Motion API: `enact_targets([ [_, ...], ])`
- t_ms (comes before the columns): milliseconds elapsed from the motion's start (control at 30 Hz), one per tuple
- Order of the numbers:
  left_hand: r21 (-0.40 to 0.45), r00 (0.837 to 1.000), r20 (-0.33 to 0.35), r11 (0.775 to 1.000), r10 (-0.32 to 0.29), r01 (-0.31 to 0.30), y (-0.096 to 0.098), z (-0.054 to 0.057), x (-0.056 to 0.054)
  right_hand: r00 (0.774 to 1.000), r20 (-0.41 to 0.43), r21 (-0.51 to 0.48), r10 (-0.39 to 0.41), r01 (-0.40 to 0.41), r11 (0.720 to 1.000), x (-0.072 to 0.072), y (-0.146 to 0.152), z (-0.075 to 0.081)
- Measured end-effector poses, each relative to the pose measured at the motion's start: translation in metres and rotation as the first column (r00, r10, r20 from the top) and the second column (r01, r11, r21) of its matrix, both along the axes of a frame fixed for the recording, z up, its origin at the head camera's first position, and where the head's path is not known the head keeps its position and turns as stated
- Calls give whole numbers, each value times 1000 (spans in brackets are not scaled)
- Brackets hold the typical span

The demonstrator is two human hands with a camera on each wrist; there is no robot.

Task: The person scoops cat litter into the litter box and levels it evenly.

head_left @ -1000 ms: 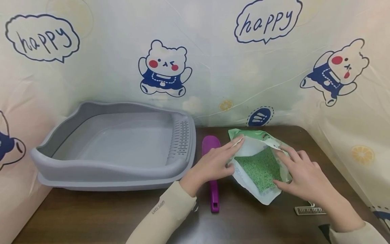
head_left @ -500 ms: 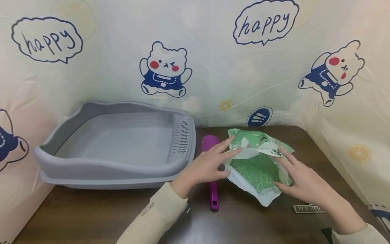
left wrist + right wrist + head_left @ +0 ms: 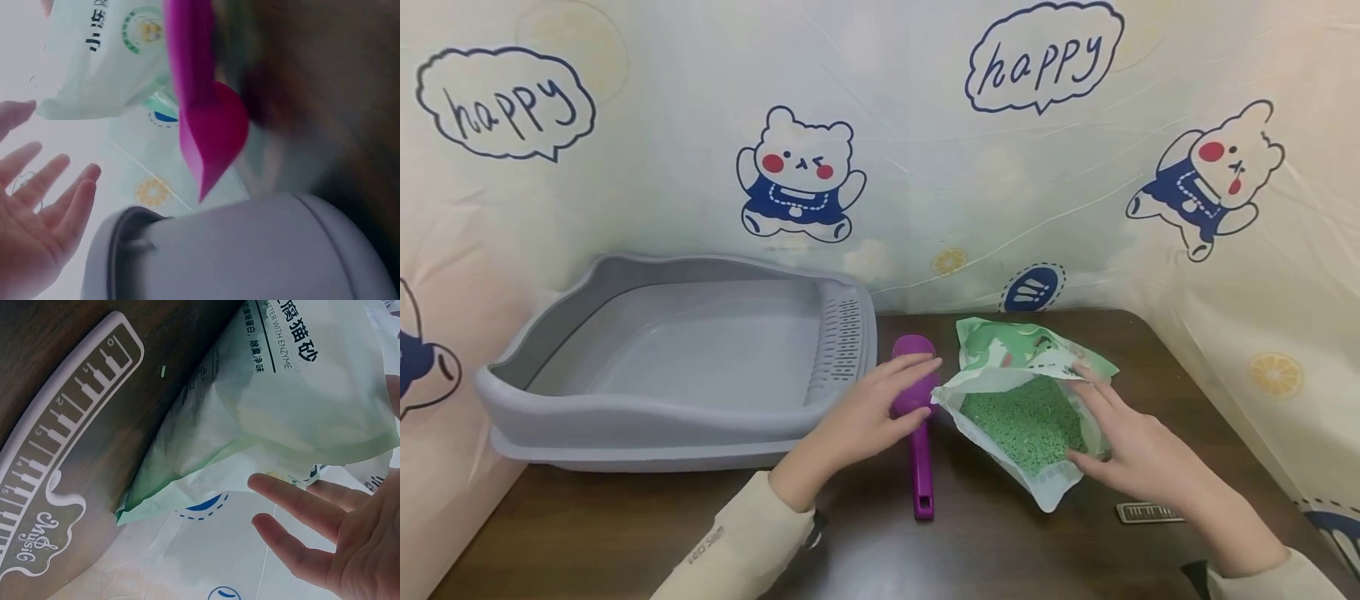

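An open bag of green cat litter pellets point(image 3: 1045, 492) leans on the table with its mouth toward me. My right hand point(image 3: 1150, 454) is at the bag's right side, fingers extended along the rim and thumb near the opening. In the right wrist view, the fingers of that hand are spread beside the pale green bag point(image 3: 269, 406). My left hand point(image 3: 868, 412) is apart from the bag, fingers extended over the purple scoop point(image 3: 921, 475) and partly covering it. The left wrist view has this left hand point(image 3: 37, 219) spread, holding nothing, with the scoop point(image 3: 215, 134) beside it.
A grey litter box point(image 3: 685, 429) with a slotted ledge stands on the left of the dark wooden table point(image 3: 625, 533). A ruler with piano-key markings point(image 3: 69, 412) lies right of the bag. A printed sheet point(image 3: 910, 167) hangs behind.
My left hand has let go of the bag's left edge and moved left over the scoop. The bag's mouth has tipped lower toward me. My right hand stays at the bag's right side.
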State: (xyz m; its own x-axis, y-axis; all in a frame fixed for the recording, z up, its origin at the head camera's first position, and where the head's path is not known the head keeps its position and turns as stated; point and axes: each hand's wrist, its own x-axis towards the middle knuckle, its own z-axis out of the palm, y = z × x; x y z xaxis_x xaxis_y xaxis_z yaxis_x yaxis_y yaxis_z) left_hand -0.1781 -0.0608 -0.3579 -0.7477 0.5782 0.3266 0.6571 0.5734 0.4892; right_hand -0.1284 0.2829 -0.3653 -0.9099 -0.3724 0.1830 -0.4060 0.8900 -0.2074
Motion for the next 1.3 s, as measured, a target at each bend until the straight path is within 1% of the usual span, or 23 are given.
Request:
enact_targets([
  [100,-4,997,-26,998,69,-69,-5,-1,6,1000,3,-1,-3,3,1000,0,-2,-1],
  [200,-37,993,-14,993,114,-115,-6,-4,11,1000,3,-1,-2,2,1000,-2,-2,-1],
  [300,-106,989,30,985,143,-139,-6,-8,14,1000,-2,-8,13,-13,1000,-3,-1,0],
  [433,-192,982,90,970,168,-148,-3,-15,16,999,-3,-34,50,-50,998,-7,1,-2],
  [567,-266,978,123,955,168,-131,2,-20,17,998,-13,-51,67,-67,996,-11,6,-7],
  [700,-306,973,158,945,170,-115,5,-23,17,996,-40,-38,76,-78,996,-14,12,-12],
  [833,-315,971,156,941,183,-126,8,-25,14,984,-133,7,116,-116,993,-17,15,-15],
  [900,-317,970,165,941,179,-120,10,-26,13,974,-178,31,140,-137,990,-19,16,-14],
  [967,-329,969,175,938,175,-110,11,-27,12,965,-203,52,164,-157,986,-21,16,-13],
  [1033,-345,967,194,934,166,-91,12,-28,11,958,-217,73,186,-174,982,-22,16,-10],
  [1100,-358,962,228,932,151,-61,12,-29,11,952,-230,98,204,-186,978,-24,16,-7],
  [1233,-385,946,306,923,112,15,13,-29,11,940,-239,121,244,-220,968,-28,18,-2],
  [1300,-392,937,333,919,103,38,14,-29,10,933,-239,113,268,-247,962,-30,19,0],
])
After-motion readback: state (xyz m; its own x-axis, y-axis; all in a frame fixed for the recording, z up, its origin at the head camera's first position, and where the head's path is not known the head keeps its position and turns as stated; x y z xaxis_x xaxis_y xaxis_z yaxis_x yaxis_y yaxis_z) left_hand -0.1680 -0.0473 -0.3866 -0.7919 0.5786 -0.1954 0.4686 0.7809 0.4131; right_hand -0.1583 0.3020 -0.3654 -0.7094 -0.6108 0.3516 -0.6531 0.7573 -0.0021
